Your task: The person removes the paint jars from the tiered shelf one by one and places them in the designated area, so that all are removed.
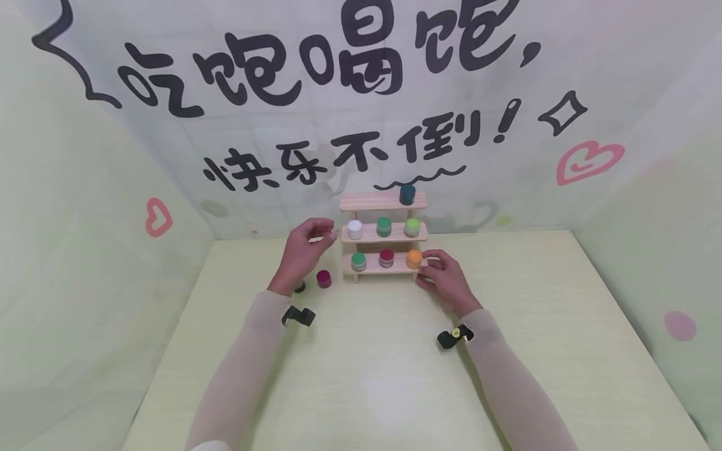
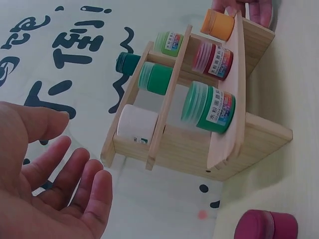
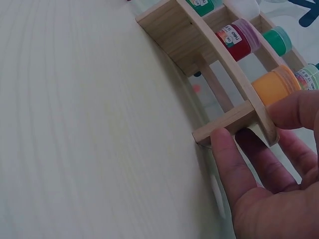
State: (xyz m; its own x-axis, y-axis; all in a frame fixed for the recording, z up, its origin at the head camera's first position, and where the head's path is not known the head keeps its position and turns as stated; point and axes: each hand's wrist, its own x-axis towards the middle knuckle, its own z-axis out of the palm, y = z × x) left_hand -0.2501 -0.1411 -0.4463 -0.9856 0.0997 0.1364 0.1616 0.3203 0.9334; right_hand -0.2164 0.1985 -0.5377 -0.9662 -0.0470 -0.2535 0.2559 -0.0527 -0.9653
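A three-tier wooden display rack (image 1: 369, 202) stands against the back sheet, holding several paint jars. My right hand (image 1: 447, 280) grips the right end of its lowest tier. In the right wrist view the thumb is over that end beside the orange paint jar (image 3: 273, 87), while fingers lie below, around the side leg (image 3: 224, 122). My left hand (image 1: 304, 249) is just left of the rack with nothing in it, fingers apart and loosely bent. Nearest to it is the white jar (image 2: 137, 124) on the middle tier.
A purple-red jar (image 1: 324, 279) stands on the table left of the rack. Close by, a dark jar (image 1: 300, 287) is partly hidden by the left wrist. Printed fabric (image 1: 361, 113) hangs behind the table (image 1: 372, 363). The top tier carries a dark teal jar (image 1: 407, 195).
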